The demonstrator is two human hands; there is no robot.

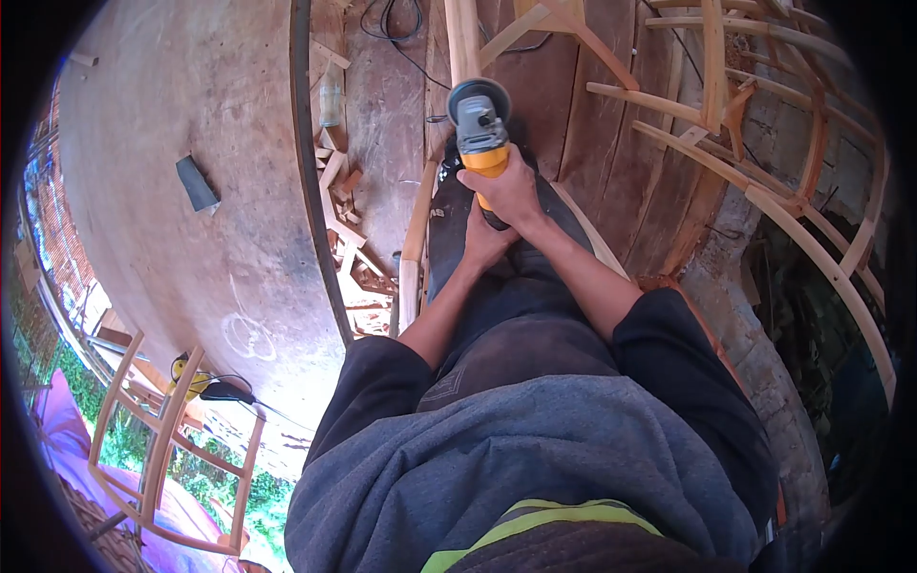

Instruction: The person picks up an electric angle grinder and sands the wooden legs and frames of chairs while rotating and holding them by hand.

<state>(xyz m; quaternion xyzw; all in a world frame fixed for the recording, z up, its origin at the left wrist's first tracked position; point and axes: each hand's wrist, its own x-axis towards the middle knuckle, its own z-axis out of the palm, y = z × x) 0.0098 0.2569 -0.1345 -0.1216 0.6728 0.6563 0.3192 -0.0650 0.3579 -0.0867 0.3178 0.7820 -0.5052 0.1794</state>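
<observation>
A yellow and grey angle grinder (477, 127) is held out in front of me, above my legs, with its head pointing away. My right hand (511, 187) wraps round its yellow body. Lower down, my left hand (485, 241) grips the dark rear end of the tool; its fingers are partly hidden. The round disc (464, 93) at the grinder's head looks blurred at its rim. It overlaps the near end of a pale wooden piece (462, 40), and I cannot tell whether the two touch.
Wooden chair frames (712, 67) stand at the right, another chair frame (158, 458) at lower left. A large board (143, 239) bears a dark sandpaper sheet (197, 184). Wood offcuts (346, 229) and a glass bottle (330, 103) lie beside it. A black cable (390, 29) coils on the planks.
</observation>
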